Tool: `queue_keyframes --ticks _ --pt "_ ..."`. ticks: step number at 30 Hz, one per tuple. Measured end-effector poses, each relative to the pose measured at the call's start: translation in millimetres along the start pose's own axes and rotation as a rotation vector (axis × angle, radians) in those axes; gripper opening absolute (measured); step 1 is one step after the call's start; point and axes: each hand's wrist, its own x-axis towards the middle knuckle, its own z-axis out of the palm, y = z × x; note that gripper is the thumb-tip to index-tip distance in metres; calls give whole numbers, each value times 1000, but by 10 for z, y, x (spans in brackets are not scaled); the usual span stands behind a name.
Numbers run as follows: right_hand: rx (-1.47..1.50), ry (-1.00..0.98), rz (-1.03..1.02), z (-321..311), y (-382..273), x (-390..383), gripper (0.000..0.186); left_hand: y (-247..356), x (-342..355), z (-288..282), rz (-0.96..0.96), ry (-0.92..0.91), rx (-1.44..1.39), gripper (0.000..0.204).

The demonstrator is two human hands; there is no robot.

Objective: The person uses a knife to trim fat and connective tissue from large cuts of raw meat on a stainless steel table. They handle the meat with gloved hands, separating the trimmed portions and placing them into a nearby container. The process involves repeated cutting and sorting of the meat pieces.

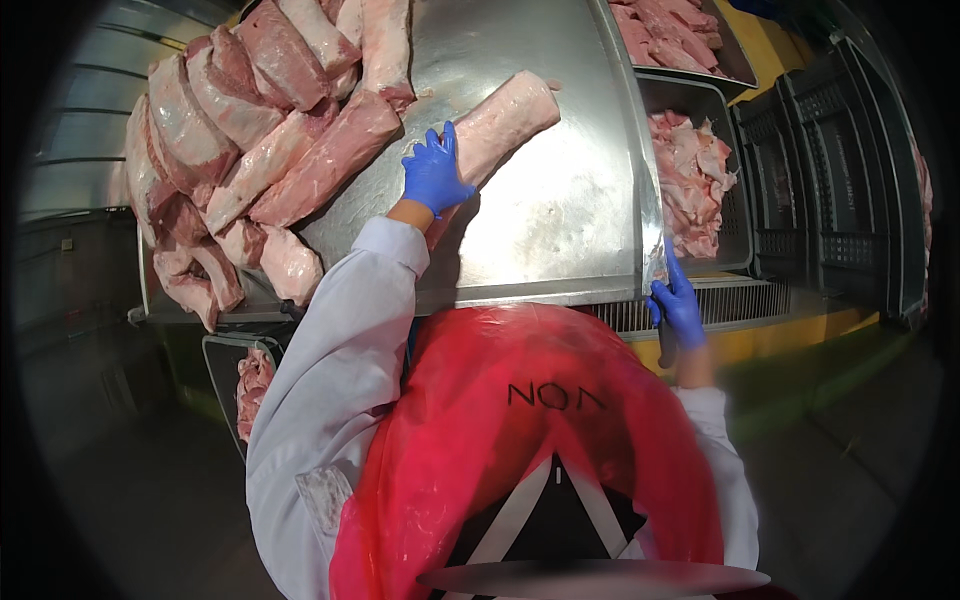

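A long, pale pork loin (508,118) lies aslant on the steel table (560,220), its far end toward the upper right. My left hand (435,172), in a blue glove, presses on its near part, with the fingers over the meat and the thumb to the right. At the table's right edge my blue-gloved right hand (680,305) is closed round a knife (659,262). The blade points away from me along the edge, and the forefinger is stretched along it. The dark handle is partly hidden by the hand.
Many pork loins (330,160) are heaped at the table's left. Right of the table stand a bin of pale trimmings (690,185), a tray of pink meat (670,35) and dark plastic crates (825,180). Another bin with scraps (254,385) is below the table's left corner.
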Motion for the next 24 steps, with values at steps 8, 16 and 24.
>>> queue_keyframes --ticks 8,16,24 --pt "-8 -117 -65 131 -176 267 78 -1009 367 963 -343 -13 -927 115" --pt "-26 -41 -55 -38 -119 215 79 -652 49 302 291 372 -280 88" --pt "-178 31 -190 309 -207 731 82 2 657 242 405 204 -47 82"
